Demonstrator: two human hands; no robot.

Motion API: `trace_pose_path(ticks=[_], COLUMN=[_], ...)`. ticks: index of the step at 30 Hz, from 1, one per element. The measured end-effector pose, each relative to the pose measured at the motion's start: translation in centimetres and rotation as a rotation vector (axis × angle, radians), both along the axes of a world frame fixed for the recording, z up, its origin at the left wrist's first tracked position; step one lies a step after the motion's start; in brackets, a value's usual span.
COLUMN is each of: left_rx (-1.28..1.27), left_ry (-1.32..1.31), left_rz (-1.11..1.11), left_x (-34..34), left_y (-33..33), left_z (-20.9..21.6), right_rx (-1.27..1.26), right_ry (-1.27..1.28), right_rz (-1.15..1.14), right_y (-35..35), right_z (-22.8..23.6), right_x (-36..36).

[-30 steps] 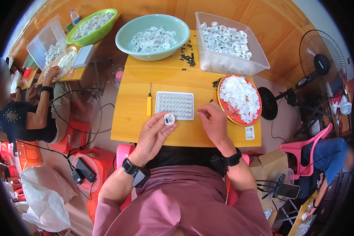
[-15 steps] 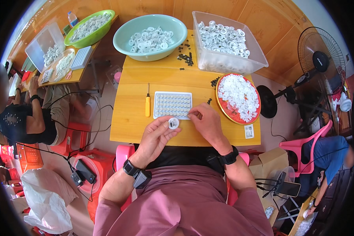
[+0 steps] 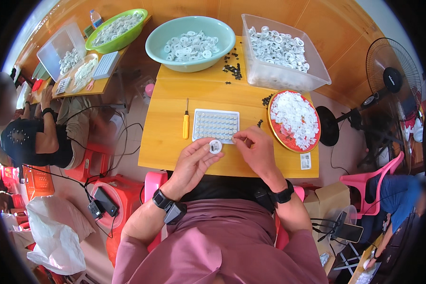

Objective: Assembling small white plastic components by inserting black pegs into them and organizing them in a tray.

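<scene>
My left hand [image 3: 192, 160] pinches a round white plastic housing [image 3: 215, 146] between thumb and fingers, above the table's front edge. A dark part shows in the middle of its face. Close to its right, my right hand [image 3: 258, 150] is closed in a pinch at the front right corner of a white tray [image 3: 216, 111]. Whatever its fingertips hold is too small to make out. Rows of small round silvery pieces [image 3: 215, 125] fill the tray. A screwdriver [image 3: 186, 125] with a yellow handle lies left of the tray.
On the wooden table [image 3: 168, 102] stand a pale green basin [image 3: 158, 45] and a clear bin [image 3: 288, 81] of white round parts. A red plate [image 3: 283, 128] of small white pieces sits right. Black bits [image 3: 233, 71] lie between. A fan [image 3: 392, 78] stands right; people work at both sides.
The whole scene has shifted slightly right in the picture. Relative to the tray, my right fingertips have moved a little left, toward the housing; my left hand keeps its hold on it.
</scene>
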State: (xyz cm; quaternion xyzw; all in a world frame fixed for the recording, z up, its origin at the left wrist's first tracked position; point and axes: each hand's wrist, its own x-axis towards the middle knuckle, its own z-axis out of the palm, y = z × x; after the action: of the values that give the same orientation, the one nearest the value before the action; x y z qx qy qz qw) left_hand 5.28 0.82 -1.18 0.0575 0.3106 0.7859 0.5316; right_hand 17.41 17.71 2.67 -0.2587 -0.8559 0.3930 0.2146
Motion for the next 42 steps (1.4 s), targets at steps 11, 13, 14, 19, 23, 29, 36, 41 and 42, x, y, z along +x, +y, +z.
trace_pose_path(ticks=[11,13,14,19,23,29,36,41,42], left_rx=[0.000,-0.004,-0.008,-0.033,-0.035,-0.048,-0.108,-0.074,-0.075], left_ry=[0.073,0.073,0.073,0.120,0.187,0.173,0.150,0.113,0.112], left_rz=[-0.051,-0.051,-0.050,-0.050,-0.059,-0.056,-0.011,0.003,-0.001], left_x=[0.3,0.3,0.4,0.5,0.4,0.6,0.5,0.4,0.4], left_y=[0.0,0.2,0.2,0.2,0.2,0.2,0.3,0.4,0.4], left_z=[0.0,0.2,0.2,-0.1,-0.1,0.0,-0.1,-0.2,-0.1], right_rx=[0.600,0.650,0.683,0.748,0.675,0.555,0.324,0.220,0.220], right_ry=[0.325,0.323,0.323,0.273,0.242,0.269,0.256,0.183,0.182], right_rz=[0.196,0.196,0.195,0.199,0.193,0.179,-0.007,0.005,0.001], right_y=[-2.5,-2.5,-2.6,-2.9,-3.0,-3.0,-0.3,0.8,0.6], right_z=[-0.1,-0.1,0.0,-0.1,-0.2,-0.5,-1.1,-2.1,-2.2], right_x=[-0.2,-0.2,-0.2,-0.1,-0.1,-0.1,0.2,0.0,0.0])
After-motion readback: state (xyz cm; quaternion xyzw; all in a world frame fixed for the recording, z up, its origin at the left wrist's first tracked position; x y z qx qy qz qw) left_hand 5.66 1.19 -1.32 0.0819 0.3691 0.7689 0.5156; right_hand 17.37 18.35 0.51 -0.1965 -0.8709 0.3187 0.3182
